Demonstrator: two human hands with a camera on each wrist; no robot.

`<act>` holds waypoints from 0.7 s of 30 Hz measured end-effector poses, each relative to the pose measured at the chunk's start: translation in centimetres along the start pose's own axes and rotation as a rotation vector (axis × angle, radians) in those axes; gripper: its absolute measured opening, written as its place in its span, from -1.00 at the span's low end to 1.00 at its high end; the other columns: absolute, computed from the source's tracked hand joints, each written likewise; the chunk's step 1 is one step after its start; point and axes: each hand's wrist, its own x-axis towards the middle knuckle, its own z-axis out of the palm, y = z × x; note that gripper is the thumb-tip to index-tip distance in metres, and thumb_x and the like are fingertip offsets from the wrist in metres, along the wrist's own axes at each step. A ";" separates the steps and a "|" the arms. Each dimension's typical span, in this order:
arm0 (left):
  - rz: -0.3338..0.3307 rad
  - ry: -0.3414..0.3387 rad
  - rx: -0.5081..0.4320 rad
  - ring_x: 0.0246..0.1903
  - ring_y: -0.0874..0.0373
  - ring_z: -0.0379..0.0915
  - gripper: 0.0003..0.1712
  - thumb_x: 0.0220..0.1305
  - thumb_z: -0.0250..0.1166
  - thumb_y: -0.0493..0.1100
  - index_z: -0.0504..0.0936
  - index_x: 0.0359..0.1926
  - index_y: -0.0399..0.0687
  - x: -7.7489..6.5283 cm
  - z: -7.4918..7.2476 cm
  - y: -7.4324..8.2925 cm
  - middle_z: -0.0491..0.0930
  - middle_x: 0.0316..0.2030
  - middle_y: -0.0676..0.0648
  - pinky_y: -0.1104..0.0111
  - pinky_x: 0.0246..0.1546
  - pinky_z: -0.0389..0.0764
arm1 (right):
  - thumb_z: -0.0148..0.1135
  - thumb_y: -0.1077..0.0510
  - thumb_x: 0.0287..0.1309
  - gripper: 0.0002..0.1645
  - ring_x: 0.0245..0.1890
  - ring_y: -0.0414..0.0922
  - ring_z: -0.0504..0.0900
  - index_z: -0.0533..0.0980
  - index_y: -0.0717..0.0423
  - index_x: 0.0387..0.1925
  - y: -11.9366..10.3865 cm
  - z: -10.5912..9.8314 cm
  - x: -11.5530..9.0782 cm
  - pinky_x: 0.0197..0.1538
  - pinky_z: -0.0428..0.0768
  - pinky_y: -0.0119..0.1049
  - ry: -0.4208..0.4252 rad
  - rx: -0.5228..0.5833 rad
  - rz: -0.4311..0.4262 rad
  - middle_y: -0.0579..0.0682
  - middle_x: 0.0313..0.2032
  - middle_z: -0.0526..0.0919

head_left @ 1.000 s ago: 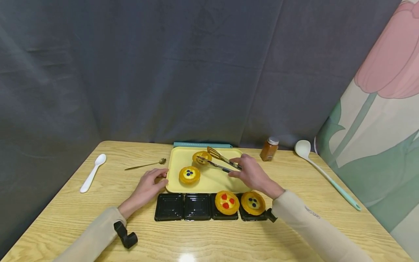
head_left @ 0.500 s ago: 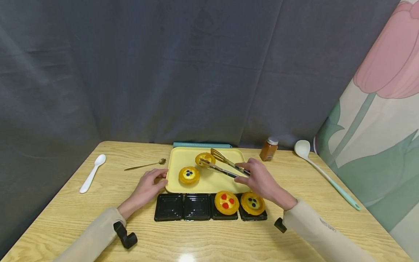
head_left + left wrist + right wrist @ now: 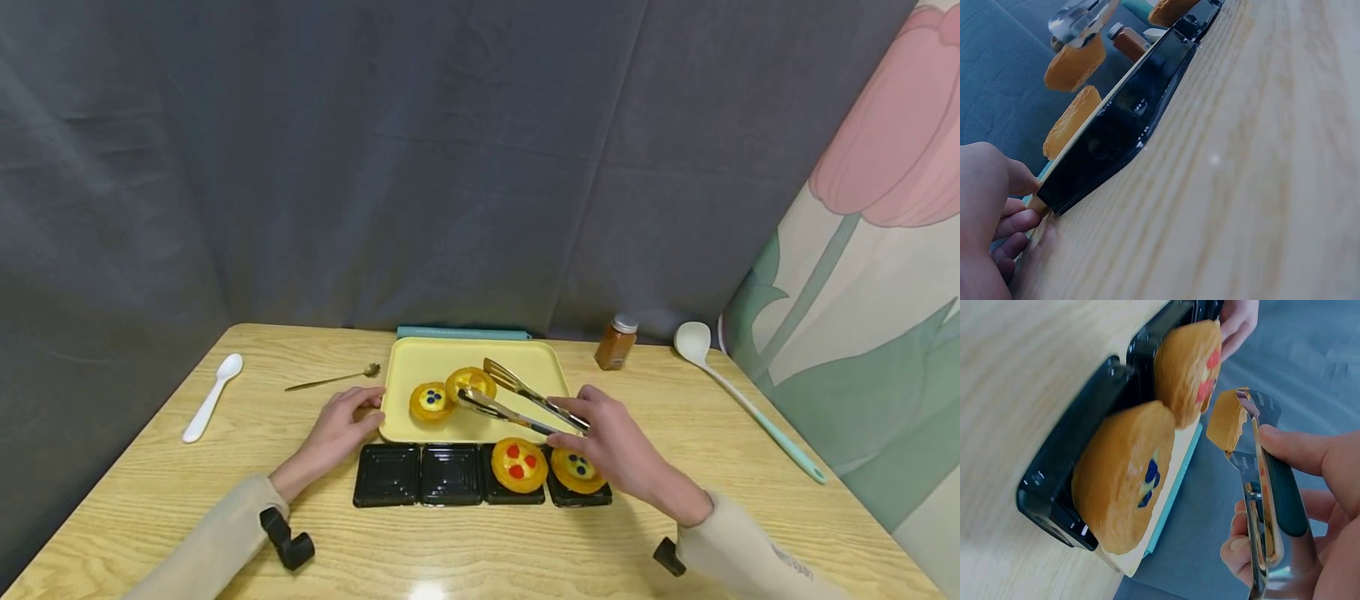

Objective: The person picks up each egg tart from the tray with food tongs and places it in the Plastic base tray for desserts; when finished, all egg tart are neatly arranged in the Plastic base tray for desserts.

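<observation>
My left hand [image 3: 347,419] pinches the left rim of a yellow tray [image 3: 525,425] between thumb and fingers. My right hand [image 3: 618,437] holds metal food tongs [image 3: 1285,506] with dark grips. Between the tongs' tips an egg tart [image 3: 471,381] is gripped, raised above the tray in the left wrist view. A second tart with blueberry-like dots [image 3: 432,402] sits on the tray, left of the held one. In front of the tray lies a row of black plastic compartments [image 3: 388,475]. The right two carry a red-topped tart [image 3: 520,464] and a blue-dotted tart [image 3: 1125,478].
A white spoon [image 3: 213,398] and a thin gold spoon [image 3: 333,379] lie on the left. Behind the tray is a teal strip [image 3: 463,332]. A jar of orange-brown contents [image 3: 617,343] and a long-handled white ladle [image 3: 742,396] are on the right. A dark curtain [image 3: 420,167] hangs behind.
My right hand has drawn back toward me and rightward, bringing the tongs and the gripped tart nearer the tray's front. The left hand stays at the tray's rim.
</observation>
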 end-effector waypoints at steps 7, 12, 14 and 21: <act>-0.002 0.004 -0.006 0.09 -0.11 0.39 -0.49 0.36 0.30 -0.25 0.52 0.29 -0.32 0.1 0.1 -0.1 0.60 -0.04 -0.08 -0.05 0.17 0.32 | 0.51 0.19 0.10 -0.46 -0.48 -0.20 0.30 0.64 0.20 0.15 -0.8 -0.1 -1.8 -0.47 0.35 -0.36 -0.024 0.004 -0.003 -0.09 -0.40 0.37; 0.014 0.007 -0.005 0.08 -0.11 0.40 -0.49 0.35 0.29 -0.25 0.53 0.28 -0.34 0.1 0.1 -0.1 0.61 -0.05 -0.08 -0.05 0.16 0.32 | 0.51 0.16 0.10 -0.45 -0.45 -0.18 0.34 0.64 0.17 0.16 -1.4 -0.1 -2.9 -0.44 0.37 -0.37 -0.036 0.004 -0.003 -0.09 -0.37 0.40; 0.025 0.011 -0.007 0.07 -0.12 0.40 -0.49 0.34 0.29 -0.25 0.53 0.27 -0.35 0.1 0.1 -0.1 0.61 -0.05 -0.09 -0.05 0.16 0.32 | 0.51 0.15 0.11 -0.44 -0.45 -0.18 0.35 0.63 0.16 0.17 -1.7 0.0 -3.2 -0.44 0.37 -0.38 -0.053 0.014 -0.001 -0.09 -0.37 0.40; 0.033 0.017 -0.009 0.06 -0.12 0.41 -0.49 0.31 0.30 -0.27 0.54 0.26 -0.36 0.1 0.1 -0.1 0.61 -0.07 -0.09 -0.02 0.15 0.33 | 0.49 0.12 0.14 -0.43 -0.42 -0.17 0.37 0.61 0.16 0.19 -2.2 0.2 -4.0 -0.44 0.39 -0.41 -0.104 0.028 -0.020 -0.09 -0.34 0.39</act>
